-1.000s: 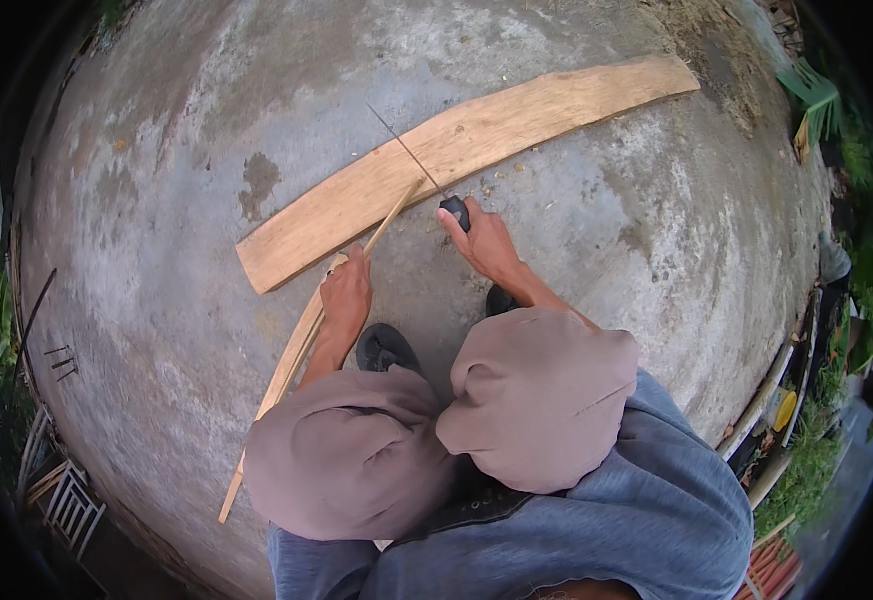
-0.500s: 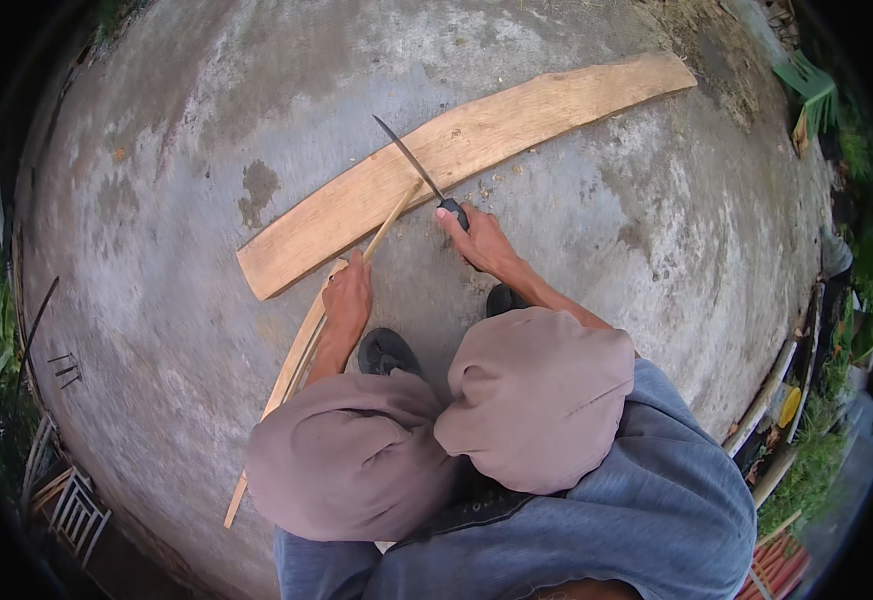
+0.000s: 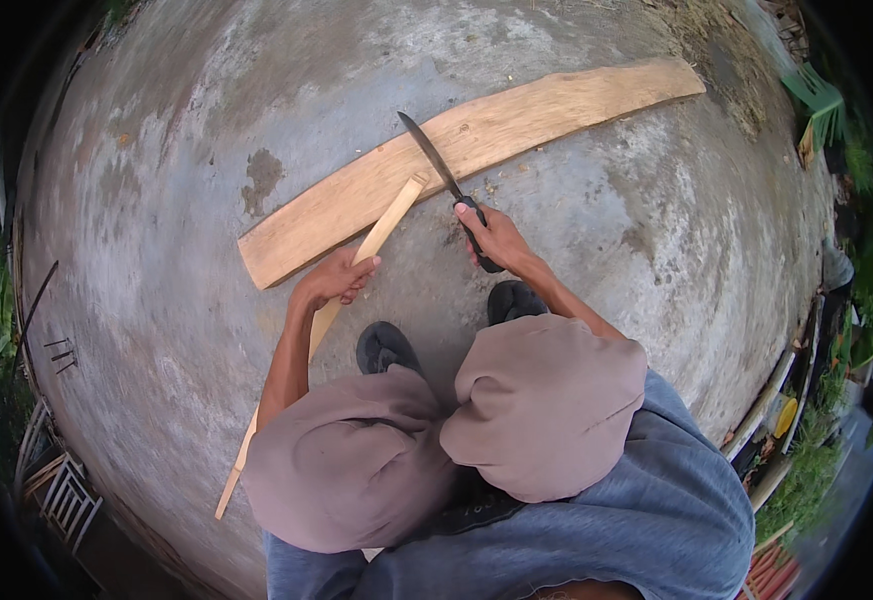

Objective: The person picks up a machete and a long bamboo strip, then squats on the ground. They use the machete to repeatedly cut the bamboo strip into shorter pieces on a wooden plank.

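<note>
My left hand [image 3: 336, 277] is closed around a long, pale bamboo strip [image 3: 389, 222]. The strip's far end lies over the near edge of a thick wooden plank [image 3: 496, 127], and its tail runs back past my left knee. In my right hand [image 3: 497, 240] is a knife [image 3: 430, 152] with a long dark blade and a black handle, its tip pointing away and to the left. The blade crosses above the plank, just right of the strip's end and apart from it. Part of the strip is hidden behind my left forearm.
Rough grey concrete [image 3: 656, 250] surrounds the plank, with small chips near its close edge. My dark sandals [image 3: 388, 347] are between my hands and knees. A white slatted frame [image 3: 72, 505] stands at the lower left. Poles [image 3: 766, 395] and plants border the right side.
My left wrist has turned, so the strip now shows its broad face instead of its narrow edge. My right hand has shifted the knife slightly right, away from the strip.
</note>
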